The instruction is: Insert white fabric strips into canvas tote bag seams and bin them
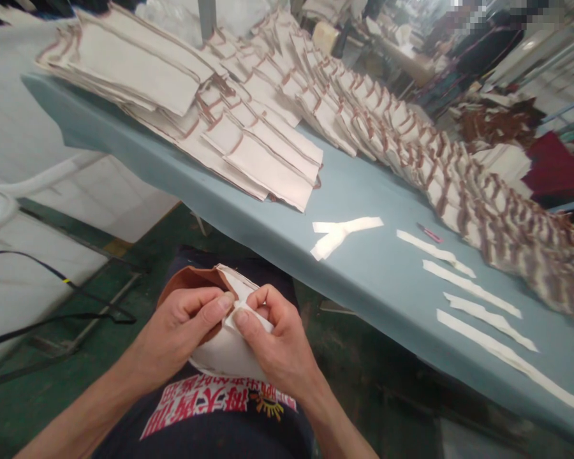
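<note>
Over my lap I hold a sewn fabric piece (239, 354), off-white on one face with brown (191, 278) showing at its upper left. My left hand (191, 319) pinches the piece near its upper edge, thumb pressed to the fingers. Right beside it, my right hand (272, 331) is closed in a pinch on the same piece, with a bit of white material showing by the thumb. What lies between the fingertips is partly hidden. The two thumbs almost meet.
A blue-grey covered table (363, 280) runs diagonally ahead. It carries stacked off-white pieces (272, 153), a long overlapping row of pieces (392, 134), crossed white strips (339, 234), several separate strips (473, 290) and a small pink tool (430, 234). A white chair (9, 255) stands left.
</note>
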Motion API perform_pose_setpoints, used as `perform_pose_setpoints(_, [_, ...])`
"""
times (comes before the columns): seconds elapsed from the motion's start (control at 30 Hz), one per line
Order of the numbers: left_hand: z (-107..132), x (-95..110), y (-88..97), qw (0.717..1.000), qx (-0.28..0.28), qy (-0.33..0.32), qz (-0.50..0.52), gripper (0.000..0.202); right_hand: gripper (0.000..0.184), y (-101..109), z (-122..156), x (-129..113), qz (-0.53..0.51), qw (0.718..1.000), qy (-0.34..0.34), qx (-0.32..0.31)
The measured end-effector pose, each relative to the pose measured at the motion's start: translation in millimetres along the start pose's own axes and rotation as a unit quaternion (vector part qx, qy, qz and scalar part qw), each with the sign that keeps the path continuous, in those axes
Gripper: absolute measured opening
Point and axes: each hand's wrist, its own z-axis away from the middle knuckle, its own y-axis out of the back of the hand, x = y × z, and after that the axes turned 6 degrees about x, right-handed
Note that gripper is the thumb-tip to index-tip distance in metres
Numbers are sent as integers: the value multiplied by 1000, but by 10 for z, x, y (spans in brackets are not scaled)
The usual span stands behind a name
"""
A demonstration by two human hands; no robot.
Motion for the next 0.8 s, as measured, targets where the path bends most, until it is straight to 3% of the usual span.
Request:
perform_pose_setpoints(0.27, [-18,-37,-23,1000,9,15,-24,57,28,22,-28,-49,87,994,50,31])
perform_pose_setpoints(0.47, [-22,-23,-27,1000,11,-3,-29,55,29,14,-14,-66,129,989,42,54])
perform_pose_setpoints(0.67, [37,-66,7,1000,-7,-30,-4,35,28,8,4,-76,141,987,41,73])
perform_pose_setpoints(0.8, [52,-32,-51,997,30,-46,-49,28,29,-26,13,-27,129,987,50,88])
